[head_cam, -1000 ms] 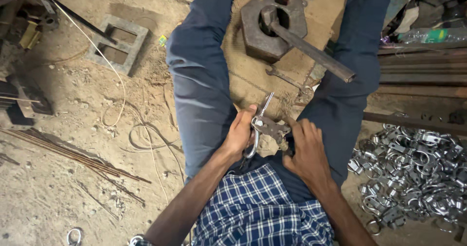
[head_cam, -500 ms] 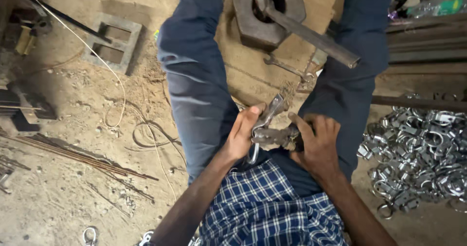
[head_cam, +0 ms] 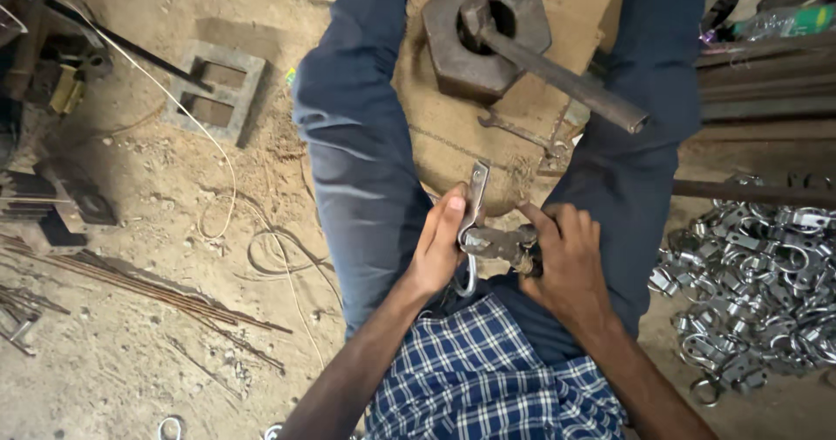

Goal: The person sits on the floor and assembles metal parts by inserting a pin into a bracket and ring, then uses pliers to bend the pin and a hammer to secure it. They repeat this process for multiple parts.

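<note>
I sit with my legs in blue trousers spread on a dirt floor. My left hand (head_cam: 438,244) grips a shiny metal clamp piece (head_cam: 475,203), its flat strap pointing up and away from me. My right hand (head_cam: 564,257) closes on the other end of the same assembly, a dull grey fitting (head_cam: 501,241) lying crosswise between both hands. A curved ring of the clamp hangs below my left hand. Both hands hold it over my lap, between my thighs.
A heavy hexagonal steel block (head_cam: 485,33) with a long bar (head_cam: 566,79) stuck in it sits ahead between my legs. A spanner (head_cam: 514,130) lies beside it. A heap of shiny clamps (head_cam: 758,275) lies right. Thin rods (head_cam: 148,292), wire and a square frame (head_cam: 215,92) lie left.
The clamp's strap has swung more upright and my hands have settled closer around the piece. My view has shifted slightly, bringing the hexagonal block lower in the picture.
</note>
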